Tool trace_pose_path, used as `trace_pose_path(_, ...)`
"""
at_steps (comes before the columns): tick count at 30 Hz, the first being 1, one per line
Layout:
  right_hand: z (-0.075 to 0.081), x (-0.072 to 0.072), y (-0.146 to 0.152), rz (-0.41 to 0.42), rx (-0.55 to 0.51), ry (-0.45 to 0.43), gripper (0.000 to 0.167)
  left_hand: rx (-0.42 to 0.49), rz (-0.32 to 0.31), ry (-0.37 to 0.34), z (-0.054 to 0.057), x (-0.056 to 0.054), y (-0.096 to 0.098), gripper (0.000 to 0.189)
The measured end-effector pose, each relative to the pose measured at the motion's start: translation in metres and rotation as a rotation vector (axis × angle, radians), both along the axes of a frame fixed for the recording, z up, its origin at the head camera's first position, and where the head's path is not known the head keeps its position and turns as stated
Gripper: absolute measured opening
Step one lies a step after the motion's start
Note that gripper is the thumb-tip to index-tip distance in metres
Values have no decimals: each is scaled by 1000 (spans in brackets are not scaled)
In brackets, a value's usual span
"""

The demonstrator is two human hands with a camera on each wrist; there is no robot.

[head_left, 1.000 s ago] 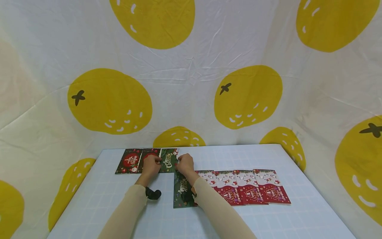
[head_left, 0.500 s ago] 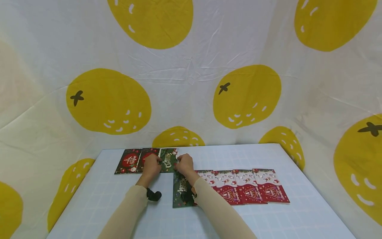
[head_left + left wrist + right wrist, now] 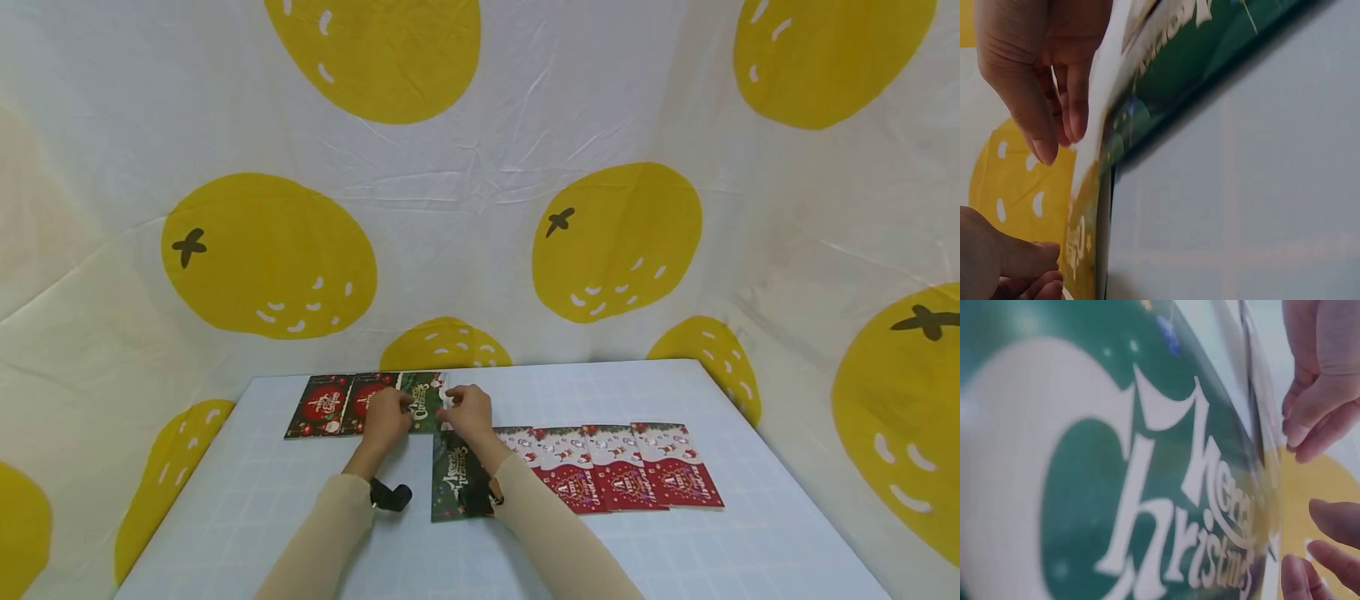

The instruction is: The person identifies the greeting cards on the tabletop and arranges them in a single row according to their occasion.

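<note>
A green Christmas card (image 3: 424,401) lies flat in the far row of cards, between my two hands. My left hand (image 3: 386,419) is over its left edge, with fingers and thumb loosely bent and no card visible between them; this hand (image 3: 1007,259) also shows in the left wrist view. At the card's right side is my right hand (image 3: 470,412); its thumb and fingers stand apart in the right wrist view, where the hand (image 3: 1325,553) shows at lower right. A second green card (image 3: 452,479) lies nearer, partly hidden under the right wrist.
Two dark cards with red circles, an outer one (image 3: 321,407) and an inner one (image 3: 367,390), continue the far row leftward. Several red-and-white Christmas cards (image 3: 628,482) overlap in a near row at right. A fruit-print cloth (image 3: 480,250) hangs behind the pale checked table (image 3: 247,517).
Both hands have shifted slightly and loosened at the far green card's sides, the left a little to the right. The cards keep their places; the head view has drifted slightly.
</note>
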State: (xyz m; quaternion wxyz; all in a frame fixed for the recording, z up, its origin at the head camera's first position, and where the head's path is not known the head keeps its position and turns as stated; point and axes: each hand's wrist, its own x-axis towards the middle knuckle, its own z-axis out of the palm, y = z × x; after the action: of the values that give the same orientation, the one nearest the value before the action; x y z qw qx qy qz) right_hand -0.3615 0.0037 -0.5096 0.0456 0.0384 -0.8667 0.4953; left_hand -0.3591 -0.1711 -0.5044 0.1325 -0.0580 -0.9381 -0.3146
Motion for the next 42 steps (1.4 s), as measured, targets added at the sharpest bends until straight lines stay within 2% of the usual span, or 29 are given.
trace_pose_path(7,9,16,11,-20,-71,-1,37,73,-5,-7,4,13,15,17)
trace_pose_path(17,7,30,28,-24,-51,63,28,128,9,-84,-1,26,27,13)
trace_pose_path(26,7,46,40,-49,-99,19,26,142,-9,-44,-5,39,33,13)
trace_pose_path(31,2,50,48,-55,-96,7,27,183,12,-67,-10,46,37,13)
trace_pose_path(36,-4,52,54,-31,-107,-4,28,204,39,-51,-14,52,40,13)
trace_pose_path(42,-7,58,54,-45,-86,24,27,237,78,-67,-15,59,44,16)
